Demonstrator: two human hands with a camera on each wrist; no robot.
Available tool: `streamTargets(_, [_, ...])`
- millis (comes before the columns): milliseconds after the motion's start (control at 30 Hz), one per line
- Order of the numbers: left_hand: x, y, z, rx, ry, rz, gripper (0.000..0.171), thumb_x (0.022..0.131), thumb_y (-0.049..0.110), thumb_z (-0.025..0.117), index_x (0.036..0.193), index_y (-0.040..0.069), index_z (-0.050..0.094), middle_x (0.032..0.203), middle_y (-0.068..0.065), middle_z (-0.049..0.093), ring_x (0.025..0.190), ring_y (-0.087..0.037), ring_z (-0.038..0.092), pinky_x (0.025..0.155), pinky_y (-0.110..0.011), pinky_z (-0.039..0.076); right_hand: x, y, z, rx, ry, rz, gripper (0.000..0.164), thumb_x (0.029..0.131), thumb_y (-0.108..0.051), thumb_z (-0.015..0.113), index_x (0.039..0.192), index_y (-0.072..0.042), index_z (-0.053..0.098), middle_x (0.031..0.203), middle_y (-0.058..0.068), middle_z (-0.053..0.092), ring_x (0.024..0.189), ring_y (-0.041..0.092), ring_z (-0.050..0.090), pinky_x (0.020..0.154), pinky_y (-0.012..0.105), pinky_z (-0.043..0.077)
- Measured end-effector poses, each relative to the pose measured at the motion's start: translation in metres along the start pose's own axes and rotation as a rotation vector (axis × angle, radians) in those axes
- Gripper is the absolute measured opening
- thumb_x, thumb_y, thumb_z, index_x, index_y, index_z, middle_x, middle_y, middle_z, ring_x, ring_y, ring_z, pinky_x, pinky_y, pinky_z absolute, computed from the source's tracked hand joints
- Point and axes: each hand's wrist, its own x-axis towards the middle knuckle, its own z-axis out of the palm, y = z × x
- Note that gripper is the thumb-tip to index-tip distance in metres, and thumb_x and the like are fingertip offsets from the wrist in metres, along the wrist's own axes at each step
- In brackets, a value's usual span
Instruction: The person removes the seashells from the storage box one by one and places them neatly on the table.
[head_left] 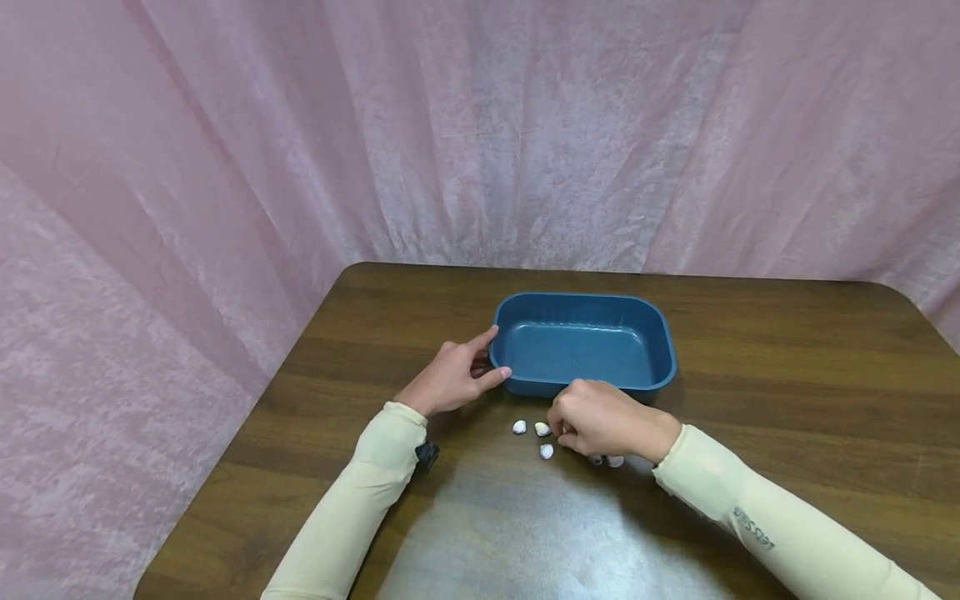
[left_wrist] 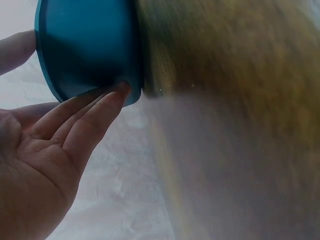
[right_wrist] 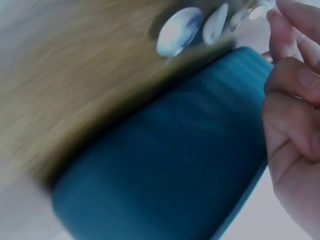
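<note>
A blue rectangular tub [head_left: 577,382] stands on the brown table. My left hand [head_left: 453,377] reaches around its left end, thumb at the near corner of the rim and another fingertip farther back along the rim. In the left wrist view, nearly straight fingers [left_wrist: 95,117] lie against the tub's outer wall. Close in front of the tub, my right hand [head_left: 603,421] is low over the table with curled fingers, its fingertips beside a small white seashell [head_left: 542,429]. I cannot tell whether it pinches a shell. More seashells [head_left: 519,427] [head_left: 546,451] [head_left: 615,461] lie around that hand, some partly hidden beneath it.
The wooden table [head_left: 787,358] has rounded far corners and extends to both sides of the tub. Behind it hangs a pink velvet curtain [head_left: 510,142]. A small black object [head_left: 427,454] sits by the left sleeve cuff.
</note>
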Motion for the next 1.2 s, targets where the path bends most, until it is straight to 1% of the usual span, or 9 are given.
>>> streamTargets(100, [0.000,0.000,0.000,-0.009,-0.001,-0.005,0.078,0.097,0.037,0.067,0.159,0.008,0.029,0.141,-0.019,0.061,0.122,-0.024,0.067,0.100,-0.038,0.057,-0.007,0.002,-0.002,-0.017,-0.002,0.025,0.022,0.077,-0.004,0.077,0.064,-0.020,0.069,0.060,-0.014,0.060,0.058,-0.004,0.051,0.052,0.017,0.043])
streamTargets(233, [0.001,0.000,0.000,-0.014,-0.005,-0.006,0.078,0.097,0.037,0.067,0.159,0.008,0.029,0.141,-0.019,0.061,0.123,-0.025,0.067,0.100,-0.038,0.056,-0.014,0.003,-0.002,-0.035,-0.017,0.055,0.027,0.076,-0.006,0.079,0.060,-0.023,0.065,0.054,-0.018,0.055,0.056,-0.004,0.049,0.051,0.018,0.041])
streamTargets(400, [0.000,0.000,0.000,-0.015,-0.006,-0.010,0.078,0.097,0.036,0.067,0.159,0.008,0.028,0.140,-0.019,0.061,0.122,-0.025,0.067,0.100,-0.038,0.056,-0.017,0.004,0.000,-0.050,-0.012,0.063,0.033,0.073,-0.009,0.081,0.054,-0.024,0.059,0.049,-0.018,0.047,0.053,-0.003,0.042,0.048,0.018,0.036])
streamTargets(500, [0.000,0.000,0.001,-0.016,-0.006,-0.013,0.078,0.097,0.036,0.066,0.159,0.009,0.028,0.140,-0.019,0.062,0.122,-0.024,0.067,0.100,-0.037,0.056,-0.016,0.004,0.001,-0.047,-0.016,0.063,0.034,0.073,-0.008,0.080,0.053,-0.023,0.057,0.048,-0.017,0.045,0.052,-0.002,0.040,0.047,0.018,0.033])
streamTargets(733, [0.000,0.000,0.001,-0.014,0.000,-0.003,0.078,0.097,0.036,0.066,0.159,0.008,0.029,0.139,-0.019,0.062,0.121,-0.024,0.068,0.100,-0.037,0.056,-0.017,0.002,0.001,-0.021,-0.030,0.079,0.028,0.072,-0.007,0.080,0.059,-0.022,0.061,0.051,-0.017,0.049,0.054,-0.004,0.042,0.048,0.017,0.035])
streamTargets(967, [0.000,-0.001,0.001,-0.018,-0.004,-0.007,0.077,0.097,0.036,0.066,0.159,0.008,0.029,0.140,-0.020,0.062,0.121,-0.025,0.068,0.100,-0.037,0.057,-0.021,0.002,0.000,-0.041,-0.014,0.094,0.031,0.071,-0.007,0.082,0.059,-0.022,0.058,0.051,-0.017,0.045,0.054,-0.004,0.039,0.048,0.017,0.033])
streamTargets(1067, [0.001,-0.001,0.000,-0.022,-0.006,-0.006,0.077,0.097,0.036,0.066,0.159,0.008,0.029,0.140,-0.020,0.061,0.121,-0.025,0.067,0.100,-0.038,0.057,-0.021,0.003,0.002,-0.052,-0.002,0.088,0.030,0.071,-0.008,0.082,0.058,-0.023,0.059,0.050,-0.018,0.047,0.054,-0.004,0.041,0.048,0.017,0.033])
streamTargets(1200, [0.002,-0.001,0.001,-0.024,-0.008,-0.004,0.077,0.097,0.037,0.066,0.159,0.008,0.029,0.140,-0.020,0.061,0.122,-0.025,0.067,0.100,-0.038,0.056,-0.019,0.003,0.002,-0.078,0.012,0.064,0.029,0.071,-0.009,0.082,0.057,-0.025,0.063,0.052,-0.019,0.054,0.054,-0.003,0.047,0.047,0.019,0.037])
